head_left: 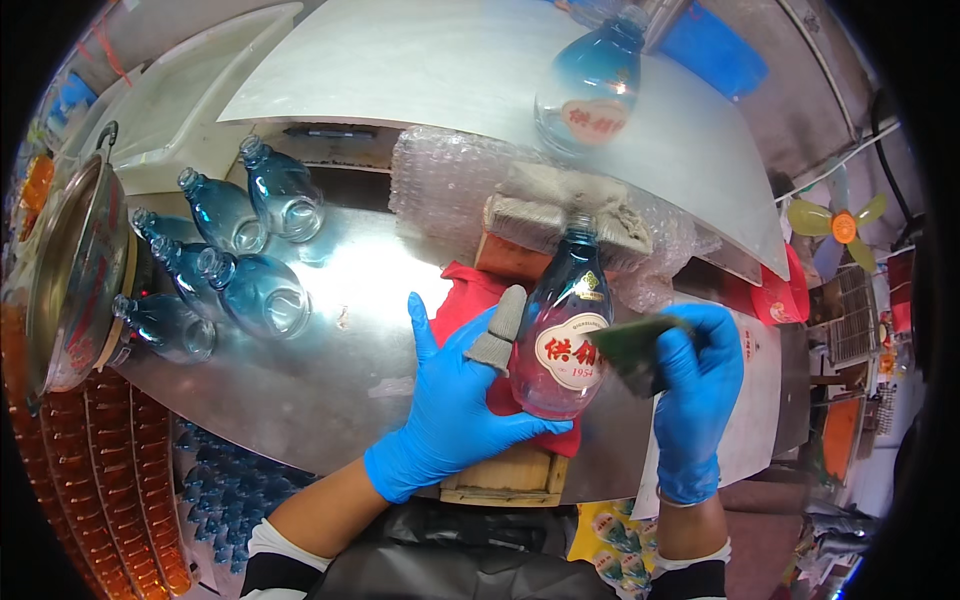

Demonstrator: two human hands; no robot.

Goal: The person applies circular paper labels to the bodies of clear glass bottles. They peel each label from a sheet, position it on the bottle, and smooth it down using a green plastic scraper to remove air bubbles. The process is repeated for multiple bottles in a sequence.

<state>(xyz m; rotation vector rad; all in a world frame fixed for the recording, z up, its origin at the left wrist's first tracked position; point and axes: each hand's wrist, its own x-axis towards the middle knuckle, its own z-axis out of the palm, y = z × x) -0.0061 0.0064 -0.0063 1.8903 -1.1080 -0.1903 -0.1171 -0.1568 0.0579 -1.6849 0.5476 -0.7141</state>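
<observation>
Head view: from where I stand, a person wearing gloves works on a glass bottle (pixel 562 290), dark blue shading to pink, at the metal table (pixel 370 285). It lies back, neck away from the person, a pale label (pixel 570 350) with red characters facing up. The left hand (pixel 440 405) is spread along its side and base, one finger in a grey sleeve (pixel 500 325) against the glass. The right hand (pixel 700 370) pinches a dark green flexible piece (pixel 638 354) over the label's right edge; what it is, I cannot tell.

Work seems part-way: the label looks in place, though its right side is hidden, and I judge this bottle unfinished. A similar labelled bottle (pixel 590 90) rests on the white sheet (pixel 400 70) beyond; six blue bottles (pixel 265 295) at left show no label, so probably remain to do.

For moving, shiny tabletop gives room left of the left hand. Ahead, a cloth-topped block (pixel 570 190) and bubble wrap (pixel 440 180) crowd the neck; the table's near edge runs close below the hands.
</observation>
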